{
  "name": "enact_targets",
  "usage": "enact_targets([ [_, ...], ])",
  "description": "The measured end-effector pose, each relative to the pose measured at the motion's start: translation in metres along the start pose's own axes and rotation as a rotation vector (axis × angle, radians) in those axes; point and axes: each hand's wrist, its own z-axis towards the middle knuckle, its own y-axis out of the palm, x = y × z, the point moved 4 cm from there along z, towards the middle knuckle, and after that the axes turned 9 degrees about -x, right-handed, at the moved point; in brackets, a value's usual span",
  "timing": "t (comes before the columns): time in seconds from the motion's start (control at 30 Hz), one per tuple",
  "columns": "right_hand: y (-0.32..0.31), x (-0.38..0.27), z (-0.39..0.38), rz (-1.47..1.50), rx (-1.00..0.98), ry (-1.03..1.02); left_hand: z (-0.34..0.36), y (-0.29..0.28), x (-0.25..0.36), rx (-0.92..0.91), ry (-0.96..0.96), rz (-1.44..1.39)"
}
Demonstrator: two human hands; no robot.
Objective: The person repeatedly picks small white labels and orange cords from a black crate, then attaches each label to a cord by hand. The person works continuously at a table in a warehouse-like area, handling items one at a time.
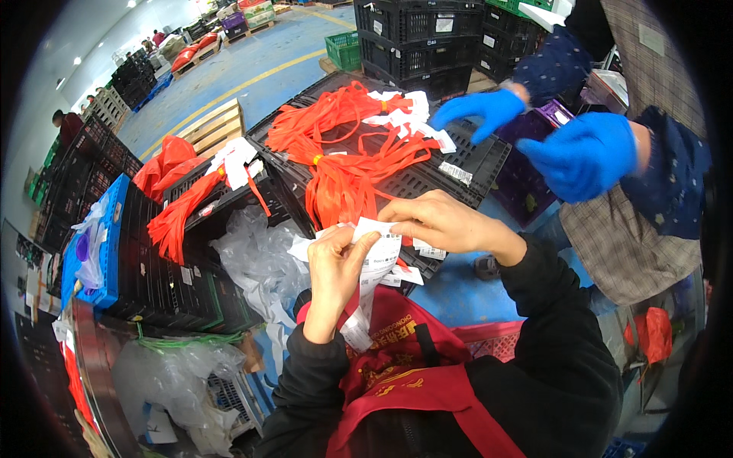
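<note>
My left hand (340, 256) and my right hand (435, 225) pinch a strip of white printed labels (376, 259) between them, and the strip hangs down in front of the red apron (405, 397). Just beyond my hands, bundles of orange-red straps (336, 183) with yellow ties and white tags (408, 114) lie on a black plastic crate (473, 156). Another strap bundle (183, 225) with white tags rests on a crate to the left. A crumpled clear plastic bag (256, 256) is left of my left hand.
A co-worker's blue-gloved hands (573, 156) hover at the right, near a purple crate (519, 195). Black crate stacks (412, 42) rise behind, beside a green crate (343, 52). A blue-topped crate stack (107, 259), a wooden pallet (214, 126) and distant people (65, 126) are at the left.
</note>
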Motion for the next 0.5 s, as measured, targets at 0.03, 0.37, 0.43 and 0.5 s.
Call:
enact_targets([
  [0.03, 0.001, -0.002, -0.001, -0.088, 0.071, -0.006, -0.001, -0.001, -0.003, -0.016, 0.001, 0.038],
  [0.37, 0.031, -0.009, -0.040, -0.691, 0.414, -0.386, -0.040, -0.045, -0.046, 0.176, -0.260, -0.390],
  [0.43, 0.043, -0.007, -0.043, -0.696, 0.356, -0.369, -0.046, -0.047, -0.045, 0.178, -0.260, -0.416],
  [0.5, 0.052, -0.008, -0.044, -0.709, 0.311, -0.371, -0.050, -0.049, -0.045, 0.183, -0.274, -0.406],
])
